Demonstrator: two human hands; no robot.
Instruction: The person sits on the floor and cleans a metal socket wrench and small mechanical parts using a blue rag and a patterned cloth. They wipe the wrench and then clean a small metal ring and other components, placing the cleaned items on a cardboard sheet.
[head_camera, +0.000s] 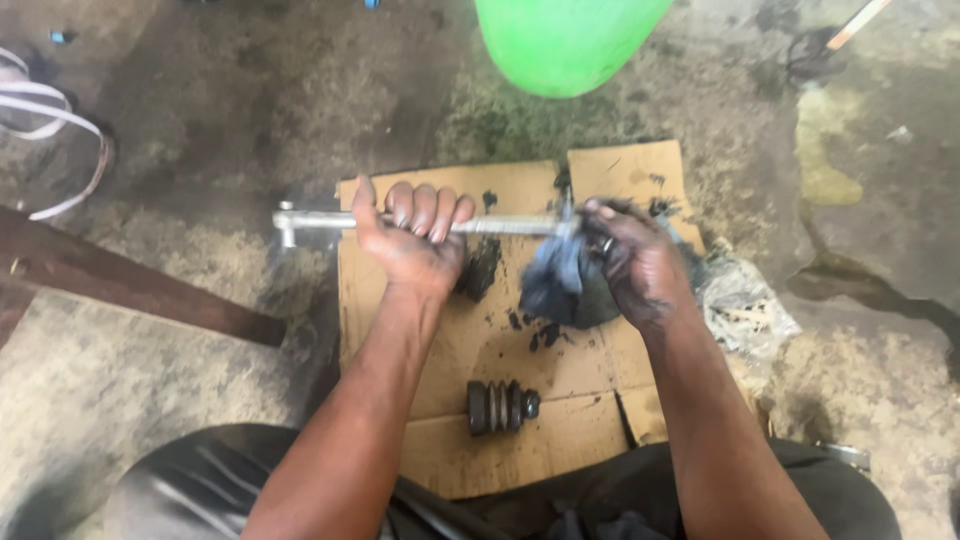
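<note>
From the head camera, my left hand has its fingers wrapped tight around one metal shaft, held level above the cardboard sheet. My right hand pinches one dark rag closed against the shaft's other end. I judge the shaft heavy, stiff and slippery with grease, so the best hold is mid-length with a full fist. The rag is soft and limp. One black ribbed rubber boot lies on the cardboard, apart from both hands. One green container stands beyond.
</note>
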